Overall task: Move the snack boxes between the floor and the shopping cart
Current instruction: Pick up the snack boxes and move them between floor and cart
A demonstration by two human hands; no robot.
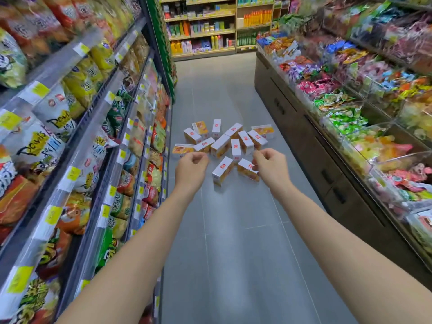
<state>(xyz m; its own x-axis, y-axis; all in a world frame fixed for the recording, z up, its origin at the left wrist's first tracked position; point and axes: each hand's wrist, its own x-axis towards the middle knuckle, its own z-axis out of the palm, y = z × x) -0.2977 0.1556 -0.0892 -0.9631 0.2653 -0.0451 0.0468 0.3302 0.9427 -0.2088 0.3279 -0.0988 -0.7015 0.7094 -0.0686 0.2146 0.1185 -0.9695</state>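
A supermarket aisle is seen, its grey tiled floor (pixel 233 230) running between chip-bag shelves (pixel 70 127) on the left and candy bins (pixel 350 108) on the right. No shopping cart is in view. A scatter of white-and-orange snack boxes (pixel 222 146) lies on the floor ahead, some touching, some tipped on their sides. Both arms are stretched toward them. The left hand (pixel 191 167) is loosely curled and holds nothing; the right hand (pixel 268 164) is likewise half-closed and empty, overlapping the nearest box (pixel 245 170) in view, though contact cannot be told. The boxes are judged light, stiff cardboard, best taken across the long sides.
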